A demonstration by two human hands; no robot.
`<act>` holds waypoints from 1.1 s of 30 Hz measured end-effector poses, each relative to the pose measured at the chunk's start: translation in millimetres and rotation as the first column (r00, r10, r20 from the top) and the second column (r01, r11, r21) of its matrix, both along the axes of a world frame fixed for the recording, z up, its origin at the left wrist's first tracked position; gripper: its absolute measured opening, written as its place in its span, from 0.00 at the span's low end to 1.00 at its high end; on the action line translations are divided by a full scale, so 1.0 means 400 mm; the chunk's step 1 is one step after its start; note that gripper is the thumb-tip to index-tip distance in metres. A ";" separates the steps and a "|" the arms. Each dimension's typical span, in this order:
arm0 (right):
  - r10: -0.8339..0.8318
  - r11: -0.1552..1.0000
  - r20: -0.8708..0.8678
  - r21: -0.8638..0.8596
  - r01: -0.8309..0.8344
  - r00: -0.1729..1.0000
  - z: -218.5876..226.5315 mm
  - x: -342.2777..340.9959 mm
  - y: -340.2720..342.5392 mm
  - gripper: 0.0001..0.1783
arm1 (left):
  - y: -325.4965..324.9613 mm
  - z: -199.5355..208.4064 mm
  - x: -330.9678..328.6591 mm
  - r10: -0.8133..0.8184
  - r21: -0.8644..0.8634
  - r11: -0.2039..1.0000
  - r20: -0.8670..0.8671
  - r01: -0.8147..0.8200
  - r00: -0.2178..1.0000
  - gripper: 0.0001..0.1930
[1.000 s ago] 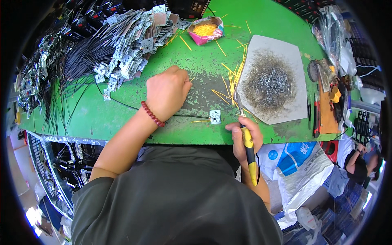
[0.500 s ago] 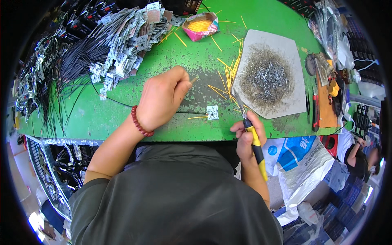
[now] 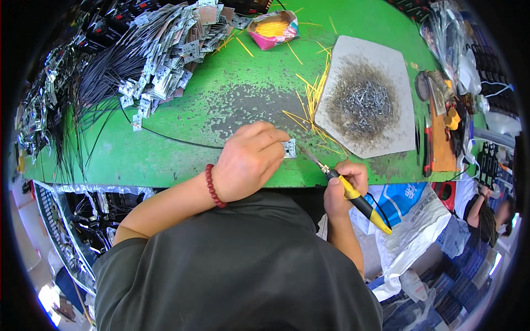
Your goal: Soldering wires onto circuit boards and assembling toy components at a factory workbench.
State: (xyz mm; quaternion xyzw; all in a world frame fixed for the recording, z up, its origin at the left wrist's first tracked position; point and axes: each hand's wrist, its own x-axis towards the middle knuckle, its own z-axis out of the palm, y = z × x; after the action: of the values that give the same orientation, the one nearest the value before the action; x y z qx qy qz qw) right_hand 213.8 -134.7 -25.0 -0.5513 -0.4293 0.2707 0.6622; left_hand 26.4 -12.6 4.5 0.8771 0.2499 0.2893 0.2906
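Observation:
My right hand (image 3: 345,187) is wrapped around a black-and-yellow soldering iron (image 3: 359,199), its metal tip pointing up and left. Close to that tip lies a small white circuit board (image 3: 290,148), partly covered by the fingers of my left hand (image 3: 251,157). Those fingers are closed in a pinch at the board's left edge, and whatever sits between them is too small to make out. From behind the left hand a black cable (image 3: 176,142) runs left across the green table (image 3: 165,165).
Far left, a large heap of circuit boards (image 3: 165,60) with black cables. A box of yellow wires (image 3: 273,30) stands at the back; loose yellow wires (image 3: 316,99) lie beside a grey slab (image 3: 406,110) bearing metal scraps. Tools (image 3: 428,146) lie right. A person (image 3: 479,209) is far right.
My left hand has come down and right from over the bare patch to the circuit board. The soldering iron has tilted, its handle end swinging right, and its tip has moved down and slightly left.

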 end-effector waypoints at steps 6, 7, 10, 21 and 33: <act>0.071 0.997 0.047 -0.034 -0.069 0.996 0.002 0.006 -0.024 0.13 | -0.012 -0.031 0.006 -0.031 0.115 0.993 -0.066 0.039 0.997 0.08; 0.056 0.998 0.042 -0.024 -0.055 0.998 -0.004 0.006 -0.023 0.13 | -0.011 -0.032 0.006 -0.025 0.117 0.993 -0.068 0.033 0.997 0.08; 0.070 0.997 0.043 -0.039 -0.068 0.997 -0.013 0.010 -0.026 0.13 | -0.006 -0.040 0.002 -0.034 0.103 0.994 -0.045 0.039 0.998 0.08; 0.115 0.986 0.105 -0.132 -0.101 0.988 -0.002 0.003 -0.028 0.14 | -0.009 -0.039 -0.001 -0.046 0.128 0.990 -0.043 0.051 0.998 0.09; 0.124 0.990 0.121 -0.078 -0.115 0.985 -0.012 0.011 -0.025 0.14 | -0.006 -0.038 0.002 -0.046 0.162 0.985 -0.041 0.052 0.998 0.09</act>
State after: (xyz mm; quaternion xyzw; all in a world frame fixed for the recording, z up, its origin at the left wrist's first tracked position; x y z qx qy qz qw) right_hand 218.2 -144.7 -29.7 -0.5635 -0.4928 0.2896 0.5964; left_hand 27.2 -15.1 -10.6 0.9091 0.2089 0.2851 0.2203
